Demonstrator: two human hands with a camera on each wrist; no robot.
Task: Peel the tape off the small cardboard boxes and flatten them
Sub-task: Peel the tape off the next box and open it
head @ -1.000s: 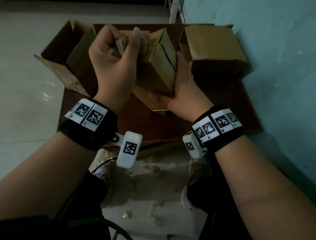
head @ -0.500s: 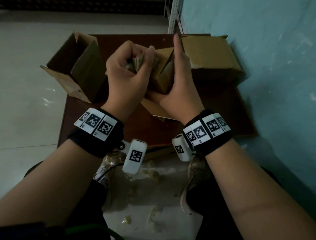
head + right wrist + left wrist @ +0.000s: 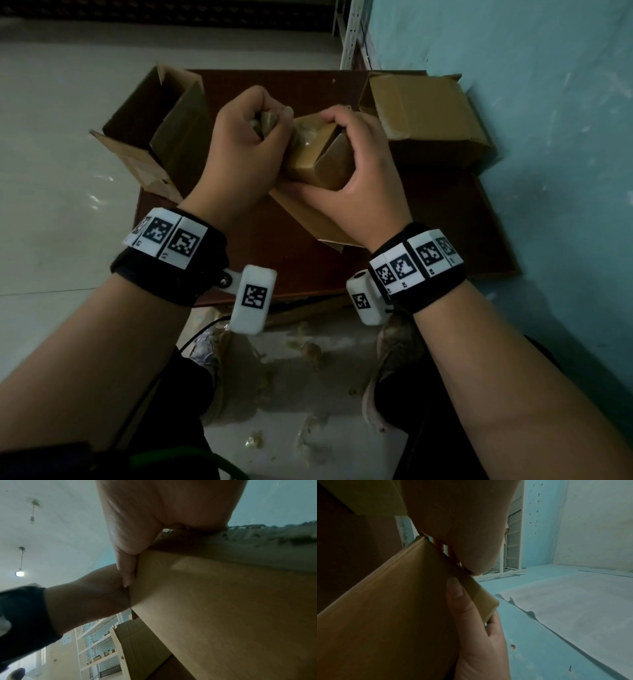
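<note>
A small brown cardboard box is held tilted above the dark wooden table. My right hand grips it, fingers curled over its top end and thumb along the near side. My left hand is a fist round a crumpled wad of tape that still runs onto the box's upper corner. In the left wrist view, the box's side fills the lower left, with the right thumb pressed on its edge. The right wrist view shows the box face under the right thumb.
An open cardboard box lies on its side at the table's left edge. Another box sits at the back right against the blue wall. Scraps of tape litter the floor near my feet.
My right hand went from flat, fingers straight up beside the box, to curled over its top. The box tipped lower and nearer. The left fist pulled the tape leftward.
</note>
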